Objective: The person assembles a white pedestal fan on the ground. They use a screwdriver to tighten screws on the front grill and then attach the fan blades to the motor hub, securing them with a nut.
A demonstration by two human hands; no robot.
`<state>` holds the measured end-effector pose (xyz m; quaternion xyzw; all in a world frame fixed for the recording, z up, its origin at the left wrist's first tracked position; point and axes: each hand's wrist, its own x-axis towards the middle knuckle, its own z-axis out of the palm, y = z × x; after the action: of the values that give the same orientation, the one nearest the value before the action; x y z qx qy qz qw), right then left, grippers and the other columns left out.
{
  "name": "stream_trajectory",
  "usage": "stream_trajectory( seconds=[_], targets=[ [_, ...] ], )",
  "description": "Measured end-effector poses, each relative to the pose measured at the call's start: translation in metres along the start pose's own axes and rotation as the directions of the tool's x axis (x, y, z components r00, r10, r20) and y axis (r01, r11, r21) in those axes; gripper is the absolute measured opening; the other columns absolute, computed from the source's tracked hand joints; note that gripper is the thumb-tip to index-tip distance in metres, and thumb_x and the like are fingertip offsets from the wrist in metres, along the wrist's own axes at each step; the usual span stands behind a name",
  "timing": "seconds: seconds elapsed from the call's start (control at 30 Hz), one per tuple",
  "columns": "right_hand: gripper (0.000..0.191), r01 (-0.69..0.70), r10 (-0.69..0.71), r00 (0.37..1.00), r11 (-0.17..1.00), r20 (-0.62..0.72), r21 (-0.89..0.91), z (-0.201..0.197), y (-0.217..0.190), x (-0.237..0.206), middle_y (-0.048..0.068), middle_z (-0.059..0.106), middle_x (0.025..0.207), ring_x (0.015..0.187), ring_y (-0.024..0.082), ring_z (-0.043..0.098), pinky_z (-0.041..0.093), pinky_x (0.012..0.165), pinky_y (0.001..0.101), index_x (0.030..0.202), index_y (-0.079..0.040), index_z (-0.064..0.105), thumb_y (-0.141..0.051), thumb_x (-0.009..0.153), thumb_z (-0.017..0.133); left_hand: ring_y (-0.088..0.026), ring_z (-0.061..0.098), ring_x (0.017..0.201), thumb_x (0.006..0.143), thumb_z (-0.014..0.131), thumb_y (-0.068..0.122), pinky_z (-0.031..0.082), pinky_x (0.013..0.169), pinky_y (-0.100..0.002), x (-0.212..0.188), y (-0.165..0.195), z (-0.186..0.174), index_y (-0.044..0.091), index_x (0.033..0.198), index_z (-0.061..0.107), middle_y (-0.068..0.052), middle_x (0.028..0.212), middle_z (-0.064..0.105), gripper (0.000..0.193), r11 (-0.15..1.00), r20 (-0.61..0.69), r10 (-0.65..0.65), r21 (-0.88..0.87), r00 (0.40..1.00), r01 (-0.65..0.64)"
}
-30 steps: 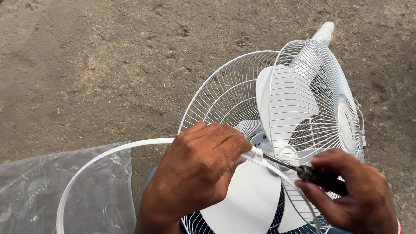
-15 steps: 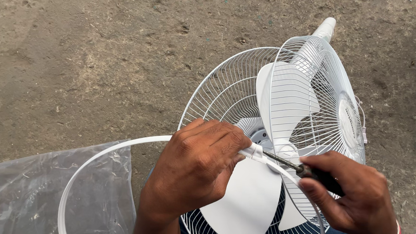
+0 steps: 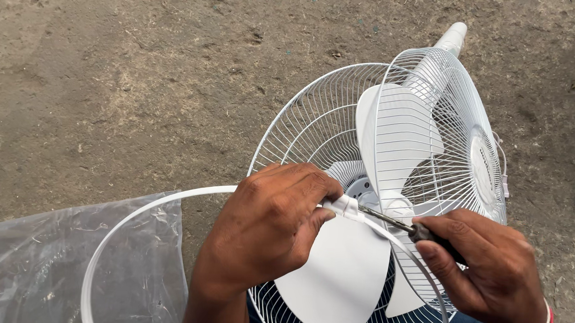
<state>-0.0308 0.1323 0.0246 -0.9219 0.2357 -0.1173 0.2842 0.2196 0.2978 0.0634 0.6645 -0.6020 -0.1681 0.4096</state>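
A rough concrete ground (image 3: 110, 76) is seen under everything. On it a white fan (image 3: 390, 185) is laid, with its wire guards and white blades toward the camera. At the lower left a clear plastic bag (image 3: 44, 261) is spread. A white plastic ring (image 3: 136, 213) is curved over the bag and across the fan. The ring's joint is gripped by the left hand (image 3: 265, 238), which is closed around it. A screwdriver (image 3: 401, 226) is held in the closed right hand (image 3: 490, 267), its tip set against the joint.
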Motion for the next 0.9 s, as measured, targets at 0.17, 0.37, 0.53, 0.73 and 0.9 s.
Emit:
stream_trajectory(
  seconds=[0.17,0.37,0.53,0.73,0.9],
  targets=[
    [0.035,0.039,-0.038,0.999,0.999,-0.038,0.021,0.001,0.005,-0.003,0.006,0.077,0.081,0.073,0.012,0.078,0.063,0.06,0.0247,0.098,-0.004,0.069,-0.028,0.077,0.084,-0.024,0.074,0.08,0.081,0.079,0.006,0.056,0.073,-0.039,0.002,0.001,0.001,0.002,0.1,0.072,-0.01,0.089,0.076,0.021,0.999,0.027,-0.041,-0.032,0.999,0.041],
    [0.03,0.132,-0.135,0.983,0.991,-0.124,-0.033,0.001,-0.001,0.003,0.012,0.074,0.088,0.076,0.019,0.077,0.061,0.059,0.0281,0.096,-0.004,0.071,-0.025,0.078,0.08,-0.023,0.075,0.081,0.081,0.079,0.006,0.056,0.074,-0.038,0.002,0.002,0.002,0.002,0.099,0.072,-0.009,0.089,0.076,0.02,0.999,0.007,-0.04,-0.032,0.999,0.04],
    [0.033,0.078,-0.078,0.997,0.996,-0.013,0.04,0.0,-0.004,0.005,0.009,0.074,0.079,0.059,0.015,0.068,0.053,0.043,0.0282,0.102,-0.001,0.075,-0.026,0.08,0.074,-0.023,0.075,0.082,0.081,0.079,0.006,0.056,0.076,-0.039,0.0,0.001,0.0,0.002,0.099,0.072,-0.009,0.089,0.076,0.02,0.998,0.005,-0.048,-0.032,0.999,0.048],
    [0.037,0.034,-0.036,0.999,0.994,0.02,0.104,-0.001,0.007,-0.003,0.004,0.077,0.082,0.069,0.012,0.076,0.06,0.057,0.0258,0.107,-0.004,0.072,-0.03,0.082,0.08,-0.024,0.075,0.085,0.081,0.079,0.006,0.056,0.079,-0.04,-0.001,0.002,0.0,0.002,0.101,0.072,-0.01,0.092,0.076,0.022,1.0,0.01,-0.025,-0.017,1.0,0.025],
    [0.032,0.068,-0.065,0.996,0.996,-0.056,0.057,-0.001,0.011,-0.007,0.005,0.078,0.087,0.077,0.014,0.08,0.064,0.063,0.0257,0.098,-0.008,0.069,-0.03,0.08,0.083,-0.025,0.075,0.089,0.082,0.078,0.005,0.056,0.082,-0.04,0.0,0.003,0.001,0.002,0.102,0.071,-0.011,0.095,0.076,0.021,1.0,0.008,-0.004,-0.016,1.0,0.004]
  ],
)
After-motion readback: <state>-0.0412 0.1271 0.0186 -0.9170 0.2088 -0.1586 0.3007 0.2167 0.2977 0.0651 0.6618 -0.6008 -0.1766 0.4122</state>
